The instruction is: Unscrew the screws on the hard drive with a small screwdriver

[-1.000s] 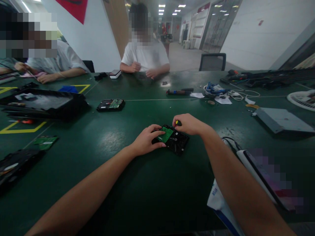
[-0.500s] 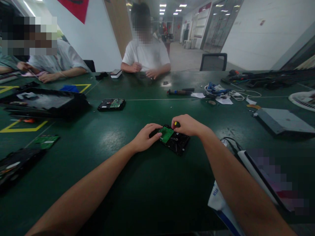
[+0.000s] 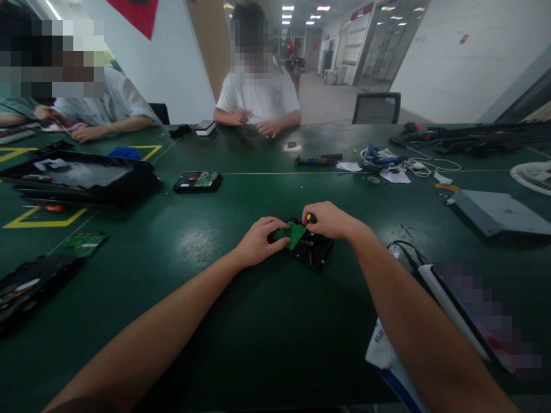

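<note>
A black hard drive (image 3: pixel 317 252) lies on the green table in front of me, with a green circuit board (image 3: pixel 297 232) on its left part. My left hand (image 3: pixel 263 241) grips the drive's left end, thumb and fingertips resting on the board. In my closed right hand (image 3: pixel 327 219) is a screwdriver (image 3: pixel 311 218) with a black and yellow handle end, held at the drive's far edge. The fingers hide its shaft and tip.
Another hard drive (image 3: pixel 198 180) lies farther left, near a black tray-like housing (image 3: pixel 86 172). At the left edge are dark parts (image 3: pixel 38 281) and a loose circuit board (image 3: pixel 88 244). A grey metal box (image 3: pixel 501 212) and a cable bundle (image 3: pixel 379 155) lie right. Two people sit across.
My left thumb and fingertips have slid a little to the right over the circuit board. My right hand stays at the drive's far edge with the screwdriver. The view has shifted slightly.
</note>
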Tool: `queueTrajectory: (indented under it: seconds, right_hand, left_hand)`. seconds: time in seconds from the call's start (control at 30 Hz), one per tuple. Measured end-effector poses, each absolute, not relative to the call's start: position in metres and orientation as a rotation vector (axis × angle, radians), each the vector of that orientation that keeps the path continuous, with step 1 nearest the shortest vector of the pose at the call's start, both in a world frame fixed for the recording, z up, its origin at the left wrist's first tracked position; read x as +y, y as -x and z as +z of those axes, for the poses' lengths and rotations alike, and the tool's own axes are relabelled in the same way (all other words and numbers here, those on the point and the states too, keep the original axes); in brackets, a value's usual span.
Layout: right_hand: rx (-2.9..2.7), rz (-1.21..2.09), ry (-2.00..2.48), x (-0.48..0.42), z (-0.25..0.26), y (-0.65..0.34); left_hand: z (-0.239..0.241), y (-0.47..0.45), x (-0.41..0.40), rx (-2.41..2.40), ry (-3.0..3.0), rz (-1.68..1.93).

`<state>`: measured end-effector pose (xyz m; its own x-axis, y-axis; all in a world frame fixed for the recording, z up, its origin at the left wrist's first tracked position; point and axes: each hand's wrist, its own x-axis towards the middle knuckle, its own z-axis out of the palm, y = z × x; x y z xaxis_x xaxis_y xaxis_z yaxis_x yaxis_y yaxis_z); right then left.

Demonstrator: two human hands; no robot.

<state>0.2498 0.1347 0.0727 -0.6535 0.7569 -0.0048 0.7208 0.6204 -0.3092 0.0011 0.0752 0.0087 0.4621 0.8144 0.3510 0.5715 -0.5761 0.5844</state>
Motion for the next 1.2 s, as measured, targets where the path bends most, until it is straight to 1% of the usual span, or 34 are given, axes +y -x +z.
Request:
queueTrajectory:
  seconds: [0.73,1.2]
  right_hand:
    - [-2.727,0.469,1.249,0.133,0.072,-0.247]
    - [-2.689,0.472,1.303,0.134,0.085,-0.257]
  left_hand:
    - [0.009,-0.005,0.075,1.211,-2.262,0.854]
    - [0.008,-0.003,0.076,1.202,-2.291,0.849]
